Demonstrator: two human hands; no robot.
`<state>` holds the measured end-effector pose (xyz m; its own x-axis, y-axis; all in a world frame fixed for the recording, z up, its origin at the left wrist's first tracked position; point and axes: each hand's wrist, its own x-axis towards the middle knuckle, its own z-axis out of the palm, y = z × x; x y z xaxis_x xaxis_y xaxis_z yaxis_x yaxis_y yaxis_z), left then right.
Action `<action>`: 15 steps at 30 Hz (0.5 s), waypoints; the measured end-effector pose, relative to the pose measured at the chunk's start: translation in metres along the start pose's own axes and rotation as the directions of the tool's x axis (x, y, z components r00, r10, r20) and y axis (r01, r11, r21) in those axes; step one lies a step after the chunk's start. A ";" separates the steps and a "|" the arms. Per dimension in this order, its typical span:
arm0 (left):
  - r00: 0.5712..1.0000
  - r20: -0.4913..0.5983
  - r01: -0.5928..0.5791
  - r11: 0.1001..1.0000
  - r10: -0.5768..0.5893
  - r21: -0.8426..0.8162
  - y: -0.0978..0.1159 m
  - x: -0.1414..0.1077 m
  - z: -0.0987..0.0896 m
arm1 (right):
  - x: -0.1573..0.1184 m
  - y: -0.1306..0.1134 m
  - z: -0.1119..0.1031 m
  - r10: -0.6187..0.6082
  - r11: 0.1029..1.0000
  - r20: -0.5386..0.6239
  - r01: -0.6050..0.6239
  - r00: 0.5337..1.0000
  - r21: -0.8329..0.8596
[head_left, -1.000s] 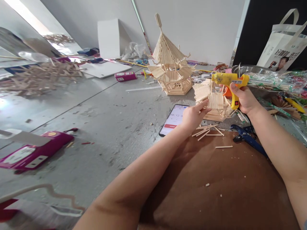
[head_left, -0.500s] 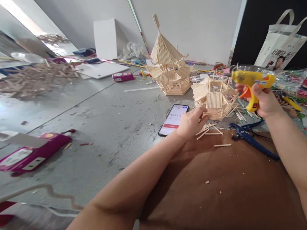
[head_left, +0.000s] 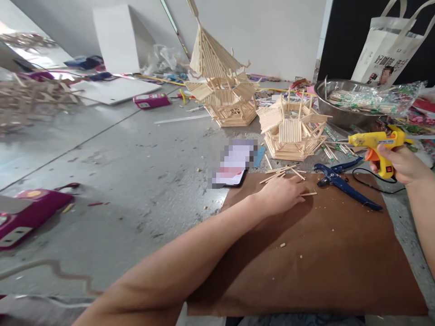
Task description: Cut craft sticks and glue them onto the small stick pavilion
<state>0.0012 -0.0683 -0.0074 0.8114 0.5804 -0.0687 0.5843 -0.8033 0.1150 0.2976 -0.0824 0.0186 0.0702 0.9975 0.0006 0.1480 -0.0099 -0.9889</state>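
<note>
My right hand (head_left: 404, 163) grips a yellow hot glue gun (head_left: 374, 139) by its handle, fingers at the orange trigger and nozzle pointing left. My left hand (head_left: 283, 194) is low over the brown mat (head_left: 319, 271), its fingers closed at the left end of a short wooden stick (head_left: 310, 194); the fingertips are partly hidden. Just beyond that hand lies a small pile of loose sticks (head_left: 277, 174). Behind the pile stands a low, roofless stick pavilion model (head_left: 290, 131) with slanted eave panels. Blue-handled cutters (head_left: 346, 183) rest on the mat between my hands.
A taller stick pagoda (head_left: 227, 86) stands behind. A phone (head_left: 234, 165) lies left of the low model. At the back right are a metal bowl (head_left: 340, 113) of wrapped sticks and a white bag (head_left: 380, 54). Purple power strips (head_left: 37, 208) sit on the grey floor (head_left: 136, 181).
My left hand has come from the low model down to the stick on the mat. My right hand has moved the glue gun away to the right and lower. The view has shifted slightly.
</note>
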 end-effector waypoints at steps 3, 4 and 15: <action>1.000 0.025 -0.016 1.000 0.016 -0.003 0.001 0.002 0.004 | 0.003 0.005 -0.008 0.056 0.998 -0.055 -0.056 0.997 0.005; 0.999 0.034 -0.025 1.000 0.025 -0.005 0.000 0.003 0.005 | 0.004 0.006 -0.010 0.077 0.997 -0.074 -0.076 0.994 0.004; 0.992 -0.026 0.119 0.982 -0.124 -0.143 -0.005 -0.001 0.006 | 0.016 0.034 -0.040 0.304 0.952 -0.261 -0.299 0.916 0.060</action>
<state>-0.0021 -0.0655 -0.0140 0.7318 0.6792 -0.0563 0.6694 -0.7008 0.2466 0.3430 -0.0699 -0.0093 0.3667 0.8929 -0.2613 0.0607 -0.3032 -0.9510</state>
